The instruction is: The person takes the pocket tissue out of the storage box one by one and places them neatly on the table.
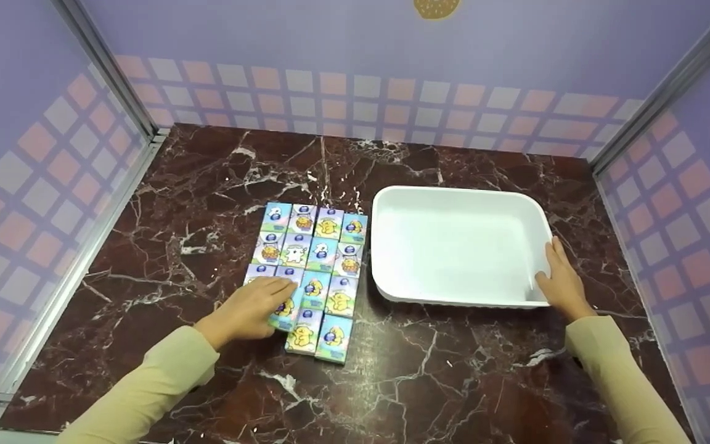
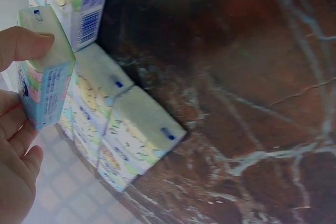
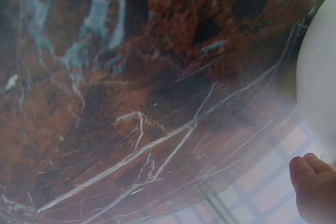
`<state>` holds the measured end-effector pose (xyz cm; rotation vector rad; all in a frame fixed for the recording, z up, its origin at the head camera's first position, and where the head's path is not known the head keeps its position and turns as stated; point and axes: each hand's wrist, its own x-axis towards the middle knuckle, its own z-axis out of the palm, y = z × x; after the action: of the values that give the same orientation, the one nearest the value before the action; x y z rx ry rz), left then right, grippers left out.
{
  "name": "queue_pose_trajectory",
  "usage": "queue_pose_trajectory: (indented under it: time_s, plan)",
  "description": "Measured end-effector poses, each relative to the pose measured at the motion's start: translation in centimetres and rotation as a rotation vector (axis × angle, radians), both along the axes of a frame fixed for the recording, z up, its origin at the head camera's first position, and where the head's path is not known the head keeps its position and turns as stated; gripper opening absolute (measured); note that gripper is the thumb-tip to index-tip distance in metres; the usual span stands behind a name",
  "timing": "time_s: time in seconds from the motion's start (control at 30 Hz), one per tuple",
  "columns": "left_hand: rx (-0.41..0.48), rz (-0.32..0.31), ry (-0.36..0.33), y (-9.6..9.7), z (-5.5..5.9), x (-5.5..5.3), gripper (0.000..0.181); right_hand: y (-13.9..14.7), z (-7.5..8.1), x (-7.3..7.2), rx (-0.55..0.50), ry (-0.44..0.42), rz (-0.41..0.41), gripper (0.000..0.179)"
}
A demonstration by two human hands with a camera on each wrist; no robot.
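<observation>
Several small tissue packs (image 1: 322, 254) with cartoon prints lie in close rows left of a white plastic tub (image 1: 447, 246). My left hand (image 1: 257, 306) is at the near left of these rows. It pinches one blue-and-green tissue pack (image 2: 50, 85) between thumb and fingers, and in the left wrist view that pack is tilted and raised above its neighbours. At the tub's right side, my right hand (image 1: 561, 283) grips the rim, thumb on the inside and fingers along the outside. Only its fingertips and a bit of the white wall (image 3: 320, 77) appear in the right wrist view.
A dark red marble-patterned tabletop (image 1: 416, 382) lies under everything. Purple panels with pink and white checks (image 1: 367, 98) enclose the back and both sides. Metal edge strips (image 1: 108, 209) run along the corners.
</observation>
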<state>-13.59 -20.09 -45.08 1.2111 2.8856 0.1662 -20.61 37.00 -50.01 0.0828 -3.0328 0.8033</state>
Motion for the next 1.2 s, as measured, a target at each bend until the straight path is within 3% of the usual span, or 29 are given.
queue_pose_trajectory:
  time_s: [0.13,0.17,0.37,0.43,0.7,1.0,1.2]
  plan:
    - [-0.015,0.011,-0.019,-0.8,-0.4,0.8,0.081,0.1,-0.1,-0.1,-0.002,0.0,-0.005,0.065]
    - [-0.023,0.013,-0.028,-0.9,-0.4,1.1,0.08,0.5,-0.8,-0.4,0.001,0.013,-0.002,0.065]
    - [-0.07,-0.01,-0.031,-1.9,-1.4,2.2,0.077,0.3,-0.6,-0.3,0.015,-0.002,-0.008,0.066]
    - [-0.071,-0.022,-0.013,-2.2,-1.9,2.4,0.077,-0.1,0.2,0.0,0.015,-0.018,-0.014,0.065]
    - [-0.078,-0.01,0.034,-2.5,-3.1,2.5,0.079,-0.1,0.2,0.0,0.008,-0.027,-0.017,0.066]
    - [-0.028,0.022,0.053,-2.7,-3.8,2.5,0.079,0.0,0.1,0.0,0.005,-0.026,-0.014,0.065]
    - [-0.028,-0.013,0.074,-2.4,-3.8,2.3,0.078,0.0,0.1,0.0,-0.003,-0.031,-0.018,0.066]
